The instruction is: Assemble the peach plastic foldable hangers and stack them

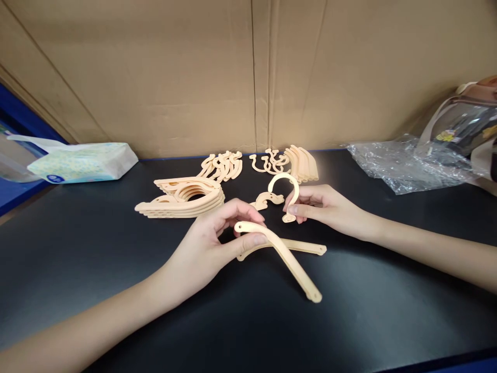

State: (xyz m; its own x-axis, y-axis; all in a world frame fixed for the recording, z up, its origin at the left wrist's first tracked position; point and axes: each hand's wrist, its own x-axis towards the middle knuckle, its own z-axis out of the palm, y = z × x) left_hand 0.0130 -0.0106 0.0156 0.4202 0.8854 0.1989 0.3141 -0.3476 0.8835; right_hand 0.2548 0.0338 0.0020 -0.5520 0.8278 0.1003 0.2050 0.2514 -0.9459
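My left hand (205, 248) pinches a cream plastic hanger arm (291, 261) near its upper end, with thumb on top. A second hanger arm (305, 246) crosses beneath it; whether my fingers also grip that one, I cannot tell. My right hand (330, 210) holds a hanger hook (297, 191) by its lower part, the curve upward and the flat base pointing down. Between the two hands, a short curved hanger piece (267, 198) lies on the black table (217, 331). Left of it sits a stack of folded hangers (182, 211).
At the back lie a pile of short curved pieces (225, 167), loose hooks (266, 168) and a stack of hanger arms (303, 165). A tissue pack (87, 161) is at left. Clear plastic wrap (404, 160) and a transparent bag (462, 124) are at right. Cardboard (174, 77) stands behind.
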